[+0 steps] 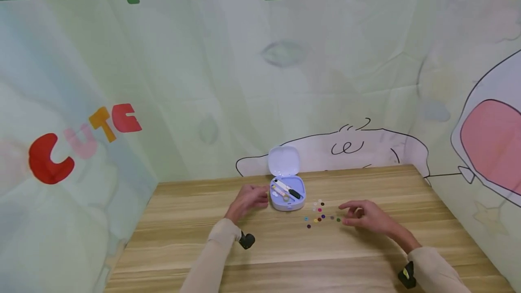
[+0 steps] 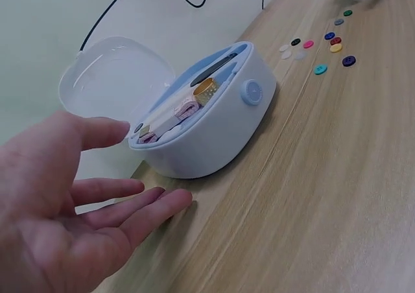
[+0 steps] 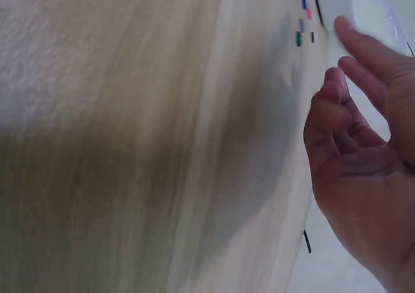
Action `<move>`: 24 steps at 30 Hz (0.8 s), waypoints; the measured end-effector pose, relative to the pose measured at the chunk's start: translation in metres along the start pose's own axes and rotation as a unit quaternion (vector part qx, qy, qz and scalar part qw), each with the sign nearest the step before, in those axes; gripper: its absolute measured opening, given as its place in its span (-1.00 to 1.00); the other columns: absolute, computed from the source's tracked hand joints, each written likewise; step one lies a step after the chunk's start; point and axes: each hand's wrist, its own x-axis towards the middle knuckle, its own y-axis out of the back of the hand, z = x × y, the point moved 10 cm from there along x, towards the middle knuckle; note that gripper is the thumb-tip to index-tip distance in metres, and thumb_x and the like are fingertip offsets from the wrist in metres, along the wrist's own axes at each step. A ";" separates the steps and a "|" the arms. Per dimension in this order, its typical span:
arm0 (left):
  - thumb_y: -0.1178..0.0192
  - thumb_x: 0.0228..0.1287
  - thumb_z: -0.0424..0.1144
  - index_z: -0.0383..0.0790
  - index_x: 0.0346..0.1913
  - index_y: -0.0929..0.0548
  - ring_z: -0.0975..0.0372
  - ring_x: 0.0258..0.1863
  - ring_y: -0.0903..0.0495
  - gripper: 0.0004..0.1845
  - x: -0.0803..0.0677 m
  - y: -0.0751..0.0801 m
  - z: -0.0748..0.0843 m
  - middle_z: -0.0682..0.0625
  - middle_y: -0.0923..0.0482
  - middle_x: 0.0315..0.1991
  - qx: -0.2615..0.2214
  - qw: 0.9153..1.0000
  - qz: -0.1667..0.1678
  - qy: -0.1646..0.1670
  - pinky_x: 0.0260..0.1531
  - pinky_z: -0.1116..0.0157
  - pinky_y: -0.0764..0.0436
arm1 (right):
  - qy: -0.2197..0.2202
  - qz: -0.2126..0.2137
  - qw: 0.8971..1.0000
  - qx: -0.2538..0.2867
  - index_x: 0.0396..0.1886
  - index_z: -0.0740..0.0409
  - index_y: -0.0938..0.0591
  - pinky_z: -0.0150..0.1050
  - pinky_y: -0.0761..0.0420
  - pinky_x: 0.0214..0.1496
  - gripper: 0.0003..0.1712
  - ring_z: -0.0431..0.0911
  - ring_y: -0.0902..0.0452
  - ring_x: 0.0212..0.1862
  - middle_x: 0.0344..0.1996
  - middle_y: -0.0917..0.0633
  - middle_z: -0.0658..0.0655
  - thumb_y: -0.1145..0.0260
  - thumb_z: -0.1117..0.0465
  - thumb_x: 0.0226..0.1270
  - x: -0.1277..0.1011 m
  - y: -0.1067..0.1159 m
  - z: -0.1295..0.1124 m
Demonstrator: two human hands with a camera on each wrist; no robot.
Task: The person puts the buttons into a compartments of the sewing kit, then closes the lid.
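Note:
A small white-and-lilac sewing box point(image 1: 287, 205) stands at the back of the table with its lid point(image 1: 284, 161) raised. Inside lie a gold thimble point(image 2: 206, 91), a tool with a black handle point(image 1: 294, 192) and a folded pinkish piece point(image 2: 187, 108). My left hand point(image 1: 249, 200) is at the box's left side, fingers loosely extended and holding nothing; whether the thumb touches the box I cannot tell. Several colored buttons lie scattered right of the box, among them a teal button point(image 2: 320, 69) and a green button point(image 1: 338, 220). Above the table beside the green one hovers my empty right hand point(image 1: 366, 215), fingers slightly bent.
The wooden table point(image 1: 285, 261) meets a printed cloth backdrop point(image 1: 228, 103) behind and at both sides. A dark device point(image 1: 246, 240) sits at the left wrist, another device point(image 1: 407, 276) at the right.

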 end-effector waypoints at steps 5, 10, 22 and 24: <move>-0.31 0.42 -0.33 -0.57 0.08 -0.64 0.09 -0.16 -0.70 -0.66 0.006 -0.008 0.001 -0.26 -0.72 -0.10 0.010 1.000 0.000 0.001 -0.05 0.14 -0.78 | 0.022 0.009 0.999 -0.046 0.04 0.34 -0.73 -0.37 -0.66 -0.38 -0.59 -0.26 -0.58 -0.36 -0.40 -0.68 -0.06 -0.55 0.24 0.25 0.001 -0.002 0.002; -0.29 0.43 -0.37 -0.57 0.09 -0.64 0.12 -0.19 -0.69 -0.68 0.008 -0.012 0.001 -0.26 -0.72 -0.10 0.020 1.000 0.002 0.002 -0.02 0.13 -0.77 | 0.037 0.014 0.996 -0.075 -0.06 0.20 -0.80 -0.37 -0.62 -0.43 -0.73 -0.28 -0.53 -0.38 -0.34 -0.75 -0.07 -0.54 0.23 0.27 0.003 -0.004 0.001; -0.19 0.49 -0.34 -0.55 0.06 -0.63 0.10 -0.13 -0.69 -0.72 0.009 -0.016 0.003 -0.26 -0.70 -0.09 0.062 0.997 -0.013 0.035 0.06 0.13 -0.74 | 0.073 0.046 0.991 -0.098 -0.21 0.11 -0.85 -0.37 -0.60 -0.29 -0.89 -0.31 -0.56 -0.31 -0.31 -0.80 -0.09 -0.54 0.26 0.27 0.007 -0.009 -0.004; -0.18 0.49 -0.35 -0.56 0.05 -0.62 0.11 -0.15 -0.68 -0.72 0.010 -0.017 0.004 -0.26 -0.70 -0.11 0.063 0.997 -0.017 0.035 0.06 0.13 -0.74 | 0.067 0.051 0.991 -0.101 -0.24 0.08 -0.85 -0.37 -0.59 -0.28 -0.91 -0.31 -0.57 -0.29 -0.31 -0.80 -0.11 -0.54 0.26 0.27 0.009 -0.009 -0.003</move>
